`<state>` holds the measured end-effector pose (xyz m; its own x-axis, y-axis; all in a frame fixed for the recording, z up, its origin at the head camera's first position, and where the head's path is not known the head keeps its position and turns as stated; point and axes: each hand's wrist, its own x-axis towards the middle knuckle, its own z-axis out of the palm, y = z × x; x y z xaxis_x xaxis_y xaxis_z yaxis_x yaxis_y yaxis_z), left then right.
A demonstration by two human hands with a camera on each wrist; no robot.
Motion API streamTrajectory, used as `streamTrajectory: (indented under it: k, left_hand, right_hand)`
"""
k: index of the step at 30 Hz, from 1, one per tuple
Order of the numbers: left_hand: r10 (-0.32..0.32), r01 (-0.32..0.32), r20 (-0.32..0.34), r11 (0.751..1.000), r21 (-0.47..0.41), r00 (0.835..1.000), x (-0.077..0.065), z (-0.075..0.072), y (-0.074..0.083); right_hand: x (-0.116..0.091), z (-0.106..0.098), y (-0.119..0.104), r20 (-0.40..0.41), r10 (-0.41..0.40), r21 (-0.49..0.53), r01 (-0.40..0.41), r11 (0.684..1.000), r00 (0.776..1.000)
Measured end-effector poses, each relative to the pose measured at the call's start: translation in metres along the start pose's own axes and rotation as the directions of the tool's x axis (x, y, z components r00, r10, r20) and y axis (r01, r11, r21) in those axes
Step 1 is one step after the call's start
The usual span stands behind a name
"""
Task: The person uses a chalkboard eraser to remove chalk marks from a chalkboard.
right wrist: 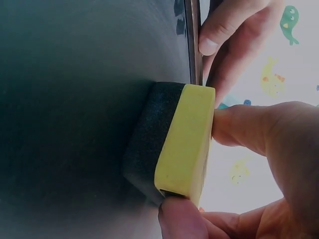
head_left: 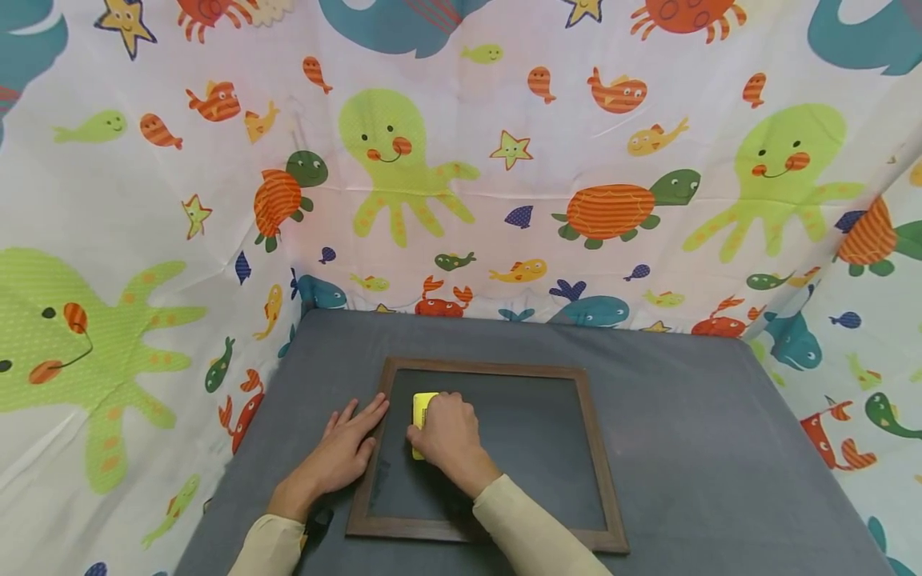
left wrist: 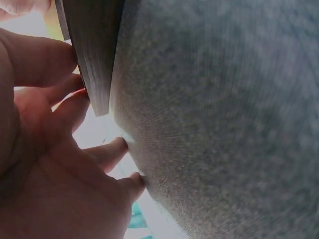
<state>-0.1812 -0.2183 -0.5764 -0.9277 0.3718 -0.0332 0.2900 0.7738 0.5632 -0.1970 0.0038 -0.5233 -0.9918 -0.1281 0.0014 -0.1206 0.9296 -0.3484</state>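
A chalkboard (head_left: 519, 448) in a brown wooden frame (head_left: 497, 369) lies flat on the grey cloth surface. My right hand (head_left: 450, 432) grips a yellow and black board eraser (right wrist: 187, 139) by its sides, over the left part of the board. In the right wrist view the eraser's dark felt side meets the board. My left hand (head_left: 342, 448) rests at the left side of the frame with fingers spread. In the left wrist view its thumb and some fingers (left wrist: 75, 107) touch the frame's edge, while other fingertips touch the cloth.
A white curtain (head_left: 519, 104) printed with sea animals rises behind and on both sides. Grey cloth (head_left: 706, 448) extends right of the board. A small black object (head_left: 318, 524) sits by the left wrist, partly hidden. Faint marks (right wrist: 179, 20) show near the board's edge.
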Motion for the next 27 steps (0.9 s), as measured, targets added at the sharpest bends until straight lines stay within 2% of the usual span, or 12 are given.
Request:
streamTrajectory:
  k: [8, 27]
  left_hand:
    - [0.006, -0.006, -0.008, 1.000, 0.025, 1.000, 0.0004, -0.0024, 0.0022]
    - [0.020, -0.019, -0.018, 1.000, 0.011, 1.000, 0.0003, -0.0002, -0.0002]
  right_hand:
    - [0.0004, -0.0023, 0.0015, -0.003, -0.004, 0.019, 0.004, 1.000, 1.000]
    - [-0.0005, -0.0050, 0.0060, 0.027, 0.022, 0.039, -0.023, 0.999, 0.999]
